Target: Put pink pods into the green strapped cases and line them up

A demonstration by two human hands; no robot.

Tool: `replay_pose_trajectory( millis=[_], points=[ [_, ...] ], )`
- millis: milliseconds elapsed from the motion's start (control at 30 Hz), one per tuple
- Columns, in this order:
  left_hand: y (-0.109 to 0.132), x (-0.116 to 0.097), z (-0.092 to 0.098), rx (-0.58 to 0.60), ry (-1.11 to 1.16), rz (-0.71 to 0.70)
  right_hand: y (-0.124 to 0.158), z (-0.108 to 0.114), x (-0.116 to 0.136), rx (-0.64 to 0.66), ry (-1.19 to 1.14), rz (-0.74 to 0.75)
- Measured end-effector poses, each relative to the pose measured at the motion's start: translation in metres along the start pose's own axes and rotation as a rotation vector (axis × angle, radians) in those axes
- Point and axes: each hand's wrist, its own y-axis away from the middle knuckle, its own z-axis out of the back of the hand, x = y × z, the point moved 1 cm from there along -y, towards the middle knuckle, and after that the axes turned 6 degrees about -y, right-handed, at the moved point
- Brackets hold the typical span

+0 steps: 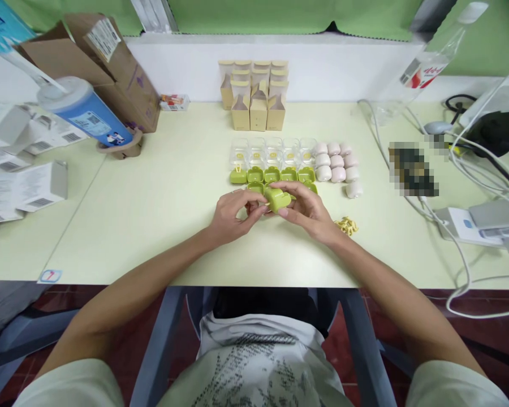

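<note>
A small green plastic cup-shaped piece (276, 199) is held up off the table between both hands. My right hand (307, 210) grips it from the right, thumb below and fingers over the top. My left hand (238, 213) pinches at its left side, where a small pale yellow bit shows between the fingertips. Just behind the hands stand rows of green pieces (272, 174), partly hidden by my fingers. One at the left end, a green piece (238, 176), has a yellow loop on top. By my right wrist lies a pile of small yellow parts (346, 226).
Clear plastic cases (257, 151) with yellow marks line up behind the green pieces. White-pink rounded pieces (336, 162) sit to their right. Open small cartons (258, 107) stand at the wall. A blue cup (95, 116), white boxes (42, 183), a bottle (428, 65) and cables (462, 260) flank the area.
</note>
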Motion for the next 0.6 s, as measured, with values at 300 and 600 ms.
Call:
replay_pose_trajectory(
  millis=[300,600],
  points=[
    [0.0000,0.0036,0.0033,0.189,0.122,0.092,0.0006,0.0017,-0.0047,-0.015,-0.006,-0.063],
    [0.0000,0.0041,0.0065,0.273,0.192,0.142,-0.0016,-0.0015,-0.0022,0.003,0.004,-0.049]
  ],
)
